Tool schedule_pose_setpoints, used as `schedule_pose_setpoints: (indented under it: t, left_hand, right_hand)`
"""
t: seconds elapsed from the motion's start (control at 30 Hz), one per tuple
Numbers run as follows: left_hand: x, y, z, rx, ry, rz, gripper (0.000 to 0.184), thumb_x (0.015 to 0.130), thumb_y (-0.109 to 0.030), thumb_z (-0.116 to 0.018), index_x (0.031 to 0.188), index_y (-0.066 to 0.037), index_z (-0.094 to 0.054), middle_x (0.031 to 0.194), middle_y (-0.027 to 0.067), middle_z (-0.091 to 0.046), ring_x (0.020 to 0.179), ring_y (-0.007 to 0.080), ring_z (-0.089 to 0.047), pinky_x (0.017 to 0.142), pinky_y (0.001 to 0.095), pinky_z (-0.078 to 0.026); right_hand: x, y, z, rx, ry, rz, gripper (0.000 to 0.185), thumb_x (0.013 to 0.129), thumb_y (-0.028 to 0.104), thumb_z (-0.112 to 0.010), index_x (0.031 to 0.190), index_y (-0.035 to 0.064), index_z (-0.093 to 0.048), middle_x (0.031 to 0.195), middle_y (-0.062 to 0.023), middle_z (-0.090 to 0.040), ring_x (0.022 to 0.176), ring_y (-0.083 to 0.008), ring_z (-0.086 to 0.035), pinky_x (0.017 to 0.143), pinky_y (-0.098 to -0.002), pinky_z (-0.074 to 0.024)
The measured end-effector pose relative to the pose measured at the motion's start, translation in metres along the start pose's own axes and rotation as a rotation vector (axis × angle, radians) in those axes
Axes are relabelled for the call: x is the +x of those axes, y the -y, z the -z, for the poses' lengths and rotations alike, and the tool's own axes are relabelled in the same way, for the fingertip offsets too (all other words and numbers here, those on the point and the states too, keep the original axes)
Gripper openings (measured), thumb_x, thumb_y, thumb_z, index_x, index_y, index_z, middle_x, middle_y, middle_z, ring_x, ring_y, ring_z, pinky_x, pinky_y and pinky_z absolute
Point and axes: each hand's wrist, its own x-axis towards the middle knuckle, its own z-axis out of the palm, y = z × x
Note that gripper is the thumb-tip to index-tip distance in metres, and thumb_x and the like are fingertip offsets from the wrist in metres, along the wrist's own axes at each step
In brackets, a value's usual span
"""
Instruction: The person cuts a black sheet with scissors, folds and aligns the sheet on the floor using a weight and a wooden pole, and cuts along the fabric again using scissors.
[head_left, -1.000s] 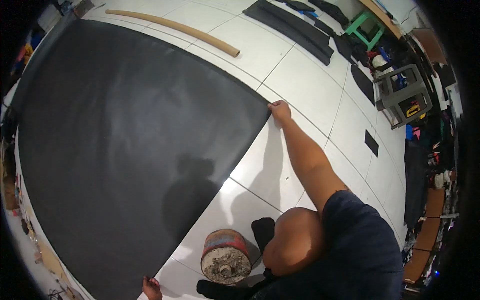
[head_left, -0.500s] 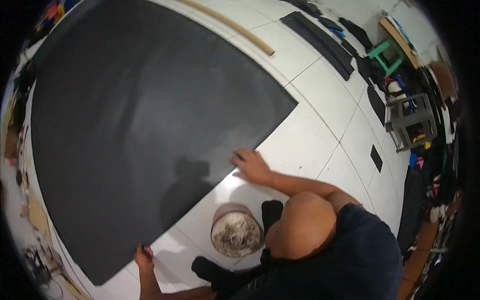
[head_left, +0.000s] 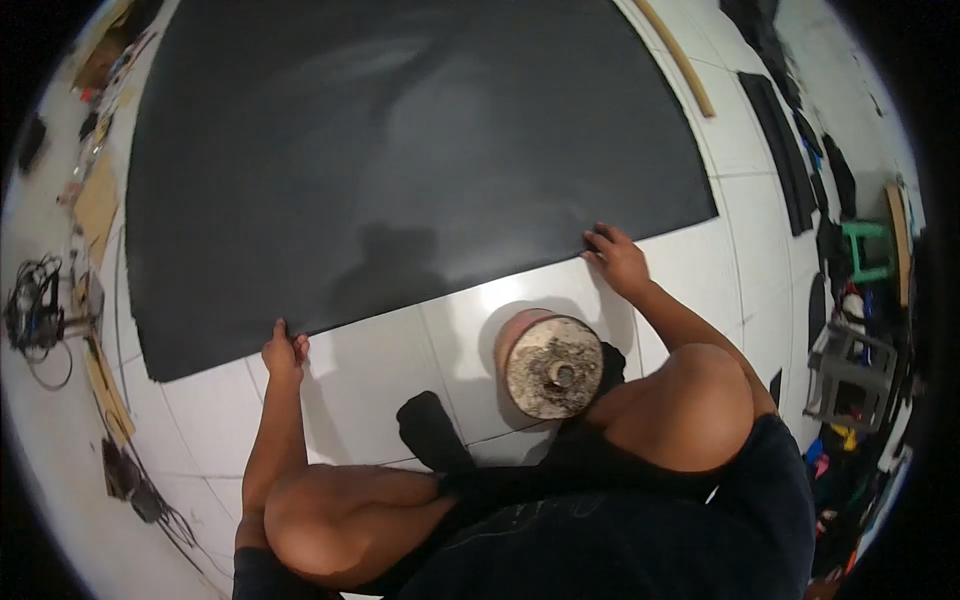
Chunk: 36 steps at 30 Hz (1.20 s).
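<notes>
A large black sheet of leather-like material lies spread on the white floor, its near edge running across in front of me. At the left part of that edge, my left hand pinches the sheet, one finger stretched over the top and the others curled. My right hand holds the same edge nearer the right corner, fingertips on the top face and thumb at the rim. Between my feet stands a reddish round block with a rough, stained whitish top and a central stub.
My black-clad foot is close to the sheet's edge. A cardboard-coloured tube and dark rolled material lie to the right. Farther right are a green stool and a grey stool. Tangled cables lie at left.
My view has turned to the right, so the sheet's near edge now runs more nearly level across it. Both hands stay at that edge.
</notes>
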Motion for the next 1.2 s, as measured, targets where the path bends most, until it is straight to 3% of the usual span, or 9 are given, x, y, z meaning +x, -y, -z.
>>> schedule_pose_setpoints:
  t: [0.17, 0.43, 0.53, 0.6, 0.7, 0.9, 0.97, 1.1, 1.2]
  left_hand:
    - [0.070, -0.001, 0.095, -0.170, -0.204, -0.107, 0.030, 0.090, -0.030, -0.064, 0.096, -0.001, -0.058, 0.073, 0.0090, -0.063, 0.056, 0.0207, -0.064, 0.041, 0.0288, -0.048]
    - [0.061, -0.013, 0.076, -0.297, -0.401, -0.127, 0.028, 0.091, -0.021, -0.061, 0.074, -0.001, -0.051, 0.059, 0.0096, -0.052, 0.042, 0.0182, -0.052, 0.033, 0.0269, -0.037]
    - [0.094, 0.002, 0.086, -0.164, -0.358, -0.125, 0.027, 0.087, -0.023, -0.064, 0.081, 0.001, -0.054, 0.072, 0.0152, -0.060, 0.058, 0.0261, -0.062, 0.048, 0.0348, -0.049]
    - [0.106, 0.002, 0.087, 0.245, -0.614, -0.183, 0.035, 0.080, -0.024, -0.069, 0.096, 0.004, -0.057, 0.096, 0.0221, -0.065, 0.089, 0.0346, -0.065, 0.079, 0.0410, -0.052]
    - [0.094, -0.033, 0.095, 0.124, -0.782, -0.316, 0.051, 0.073, -0.024, -0.072, 0.110, 0.006, -0.055, 0.116, 0.0257, -0.060, 0.113, 0.0378, -0.056, 0.099, 0.0414, -0.041]
    - [0.130, -0.086, 0.160, -0.113, -0.730, -0.706, 0.090, 0.072, -0.008, -0.070, 0.147, -0.001, -0.020, 0.146, 0.0234, -0.035, 0.134, 0.0367, -0.038, 0.113, 0.0376, -0.030]
    - [0.119, -0.115, 0.175, 0.395, -0.709, -0.771, 0.082, 0.076, -0.007, -0.065, 0.147, -0.003, -0.025, 0.148, 0.0216, -0.033, 0.134, 0.0369, -0.038, 0.111, 0.0405, -0.033]
    - [0.116, -0.126, 0.168, 0.791, -0.873, -0.772, 0.071, 0.079, -0.008, -0.060, 0.144, -0.004, -0.032, 0.149, 0.0196, -0.033, 0.134, 0.0366, -0.038, 0.108, 0.0445, -0.037]
    - [0.141, -0.099, 0.176, 0.858, -0.862, -0.220, 0.058, 0.085, -0.020, -0.053, 0.139, -0.003, -0.042, 0.149, 0.0189, -0.032, 0.129, 0.0411, -0.041, 0.104, 0.0484, -0.041]
  right_hand:
    - [0.001, 0.011, 0.006, 0.094, 0.020, -0.027, 0.038, 0.088, 0.029, -0.067, 0.120, 0.0097, -0.063, 0.128, -0.0154, -0.055, 0.112, -0.0316, -0.059, 0.092, -0.0397, -0.0497]
    - [0.010, 0.018, 0.019, 0.078, 0.147, -0.023, 0.040, 0.086, 0.019, -0.067, 0.122, 0.0017, -0.059, 0.124, -0.0202, -0.054, 0.111, -0.0379, -0.056, 0.094, -0.0421, -0.0472]
    - [0.010, 0.010, 0.011, 0.029, 0.074, 0.072, 0.041, 0.084, 0.017, -0.068, 0.120, 0.0007, -0.058, 0.121, -0.0209, -0.054, 0.109, -0.0390, -0.056, 0.092, -0.0433, -0.0476]
    - [0.008, 0.010, 0.006, 0.030, 0.052, 0.076, 0.041, 0.083, 0.017, -0.069, 0.119, 0.0000, -0.058, 0.120, -0.0214, -0.054, 0.108, -0.0393, -0.056, 0.092, -0.0438, -0.0476]
    - [0.011, 0.002, 0.005, 0.014, 0.071, 0.077, 0.043, 0.080, 0.017, -0.071, 0.117, -0.0011, -0.057, 0.118, -0.0225, -0.054, 0.108, -0.0398, -0.056, 0.091, -0.0445, -0.0479]
    - [0.026, 0.002, 0.033, -0.068, 0.406, 0.108, 0.066, 0.077, 0.035, -0.075, 0.128, 0.0014, -0.051, 0.130, -0.0256, -0.048, 0.119, -0.0401, -0.050, 0.098, -0.0446, -0.0454]
    - [0.029, -0.002, 0.038, -0.084, 0.423, 0.177, 0.068, 0.077, 0.039, -0.075, 0.128, 0.0010, -0.050, 0.130, -0.0255, -0.048, 0.119, -0.0403, -0.050, 0.098, -0.0449, -0.0452]
    - [0.041, 0.008, 0.050, -0.137, 0.523, 0.177, 0.077, 0.076, 0.050, -0.073, 0.131, 0.0004, -0.049, 0.130, -0.0259, -0.047, 0.119, -0.0407, -0.050, 0.098, -0.0463, -0.0446]
    - [0.049, 0.007, 0.043, -0.139, 0.539, 0.189, 0.080, 0.075, 0.052, -0.073, 0.131, 0.0002, -0.048, 0.131, -0.0264, -0.046, 0.117, -0.0411, -0.052, 0.097, -0.0470, -0.0458]
